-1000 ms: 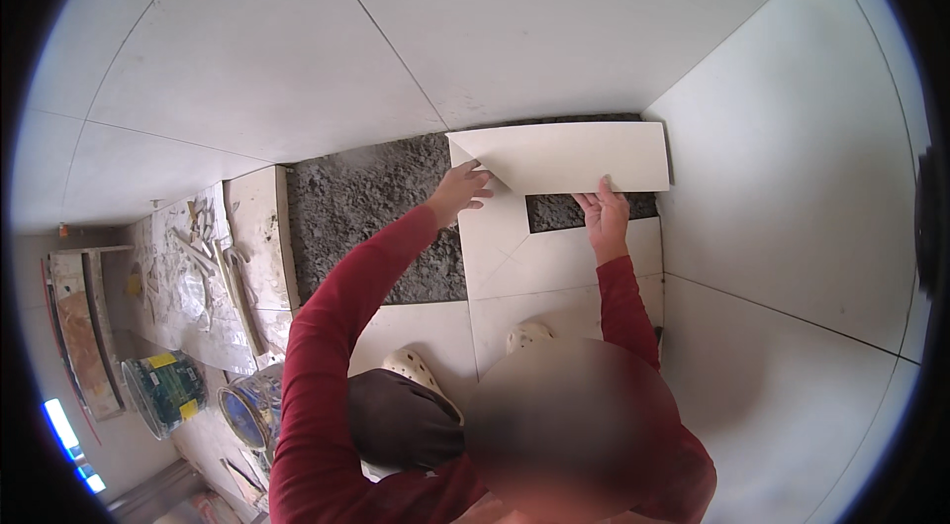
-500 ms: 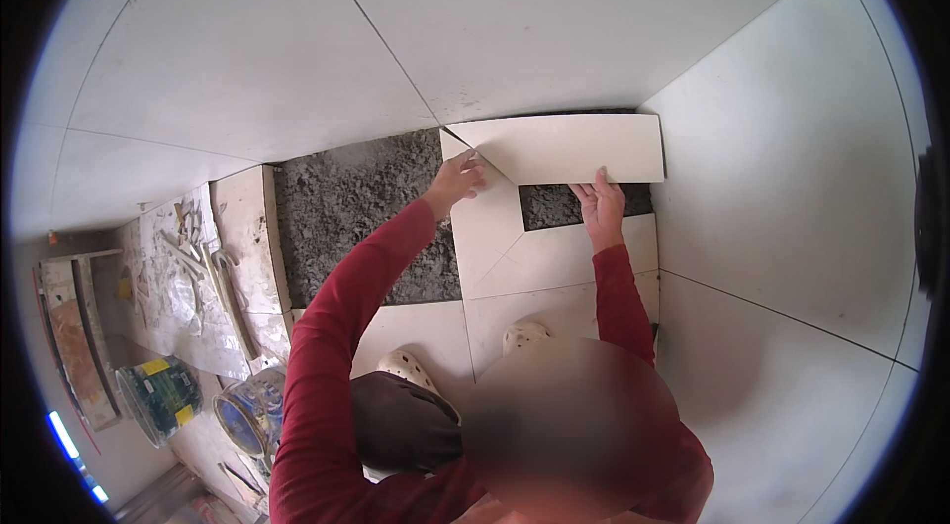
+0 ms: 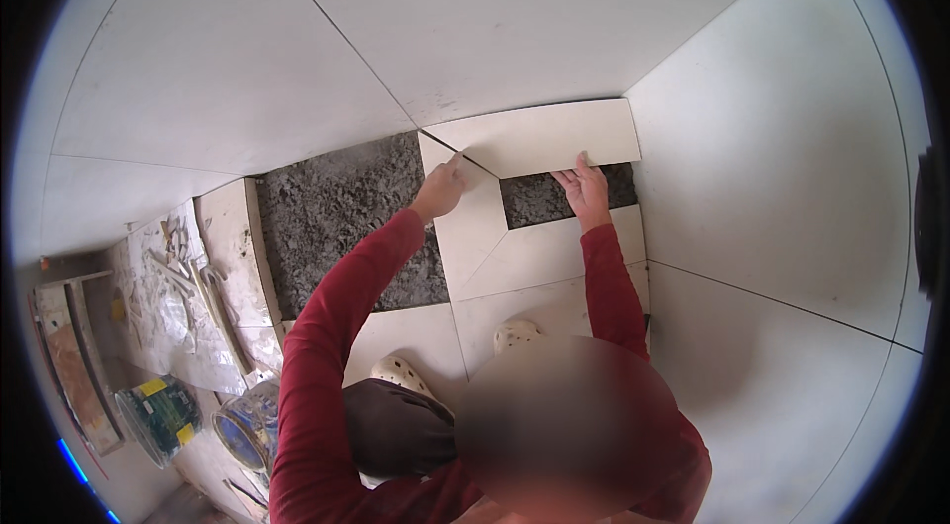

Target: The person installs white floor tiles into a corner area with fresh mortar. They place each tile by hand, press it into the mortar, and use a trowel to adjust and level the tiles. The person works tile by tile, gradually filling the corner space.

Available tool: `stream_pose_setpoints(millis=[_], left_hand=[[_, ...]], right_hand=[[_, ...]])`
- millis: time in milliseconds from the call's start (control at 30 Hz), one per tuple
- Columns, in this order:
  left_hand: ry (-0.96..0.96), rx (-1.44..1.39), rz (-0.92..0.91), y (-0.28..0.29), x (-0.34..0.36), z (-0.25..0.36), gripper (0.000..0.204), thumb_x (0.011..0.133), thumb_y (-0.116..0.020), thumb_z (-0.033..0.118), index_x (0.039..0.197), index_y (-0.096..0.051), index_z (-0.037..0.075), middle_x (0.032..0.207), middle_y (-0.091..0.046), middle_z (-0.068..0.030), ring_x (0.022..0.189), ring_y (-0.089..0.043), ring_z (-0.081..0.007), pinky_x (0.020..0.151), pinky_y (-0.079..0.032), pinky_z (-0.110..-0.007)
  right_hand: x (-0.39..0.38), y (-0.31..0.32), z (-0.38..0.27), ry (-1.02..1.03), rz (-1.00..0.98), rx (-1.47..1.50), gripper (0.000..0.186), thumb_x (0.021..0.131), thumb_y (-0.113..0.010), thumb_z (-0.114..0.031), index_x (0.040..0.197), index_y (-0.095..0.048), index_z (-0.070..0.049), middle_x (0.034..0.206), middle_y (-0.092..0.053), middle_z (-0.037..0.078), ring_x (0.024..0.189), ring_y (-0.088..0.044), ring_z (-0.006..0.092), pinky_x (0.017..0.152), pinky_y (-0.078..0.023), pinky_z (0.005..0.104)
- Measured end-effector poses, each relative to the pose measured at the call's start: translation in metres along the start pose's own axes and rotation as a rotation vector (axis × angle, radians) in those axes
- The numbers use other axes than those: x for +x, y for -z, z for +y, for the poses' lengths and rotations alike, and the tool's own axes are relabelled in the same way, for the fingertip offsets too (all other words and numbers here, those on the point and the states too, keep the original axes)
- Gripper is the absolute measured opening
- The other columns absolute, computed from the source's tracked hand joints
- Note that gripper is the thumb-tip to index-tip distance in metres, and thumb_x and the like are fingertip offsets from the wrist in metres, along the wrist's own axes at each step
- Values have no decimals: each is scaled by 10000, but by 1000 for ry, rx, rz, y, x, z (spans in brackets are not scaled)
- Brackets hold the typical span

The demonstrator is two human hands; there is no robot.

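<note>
Left hand (image 3: 442, 190) grips the near left corner of a cream tile (image 3: 539, 136); right hand (image 3: 586, 190) holds its near edge with fingers on top. The tile lies flat against the wall, over the far part of a grey mortar bed (image 3: 341, 217), with a strip of mortar showing between it and the laid tiles (image 3: 534, 257)

Green pkg w/ yellow labels (image 3: 161, 415), lower left, on floor.
</note>
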State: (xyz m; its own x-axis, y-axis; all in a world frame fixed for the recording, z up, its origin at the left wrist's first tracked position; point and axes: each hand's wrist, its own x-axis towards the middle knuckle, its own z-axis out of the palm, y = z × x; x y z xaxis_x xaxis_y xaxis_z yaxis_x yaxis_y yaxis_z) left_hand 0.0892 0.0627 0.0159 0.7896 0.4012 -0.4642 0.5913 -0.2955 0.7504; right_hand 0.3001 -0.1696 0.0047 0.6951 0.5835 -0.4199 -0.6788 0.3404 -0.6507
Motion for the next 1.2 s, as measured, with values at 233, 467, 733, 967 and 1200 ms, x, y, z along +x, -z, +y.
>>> stream_pose_setpoints(millis=[233,467,733,967,1200], left_hand=[[-72,356,29,-12,-3,6,678,996,-499,189,1602,-216,77,1253,-555,-260,1095,-617,-474,945,-494,-562],[-52,511,26,-7,-12,21,670,999,-514,189,1600,-231,104,1258,-546,-225,1103,-630,-447,938,-507,-547],[-103,596,37,-12,-8,19,677,997,-519,184,1599,-219,115,1248,-555,-221,1106,-639,-421,935,-509,-528],[-79,626,19,-10,-10,22,701,996,-502,156,1619,-181,147,1232,-567,-220,1098,-639,-432,918,-508,-547],[-55,613,14,-1,-17,26,786,896,-508,47,1613,-197,137,1249,-569,-220,1086,-648,-427,914,-522,-538]], right_hand=[[16,11,2,-41,7,11,379,1081,-494,-163,1384,-431,56,1344,-577,211,1259,-588,382,1088,-473,591],[17,14,5,-87,9,38,361,1074,-508,-156,1363,-455,54,1331,-590,208,1256,-595,369,1081,-477,599],[17,18,-2,-127,1,22,357,1077,-507,-180,1352,-476,47,1337,-591,206,1277,-572,377,1134,-419,598],[15,9,-3,-122,53,10,353,1084,-482,-160,1349,-459,72,1347,-571,231,1273,-571,399,1123,-435,604],[14,5,-1,-121,62,5,371,1086,-479,-162,1372,-443,71,1356,-568,225,1279,-571,388,1123,-439,601]])
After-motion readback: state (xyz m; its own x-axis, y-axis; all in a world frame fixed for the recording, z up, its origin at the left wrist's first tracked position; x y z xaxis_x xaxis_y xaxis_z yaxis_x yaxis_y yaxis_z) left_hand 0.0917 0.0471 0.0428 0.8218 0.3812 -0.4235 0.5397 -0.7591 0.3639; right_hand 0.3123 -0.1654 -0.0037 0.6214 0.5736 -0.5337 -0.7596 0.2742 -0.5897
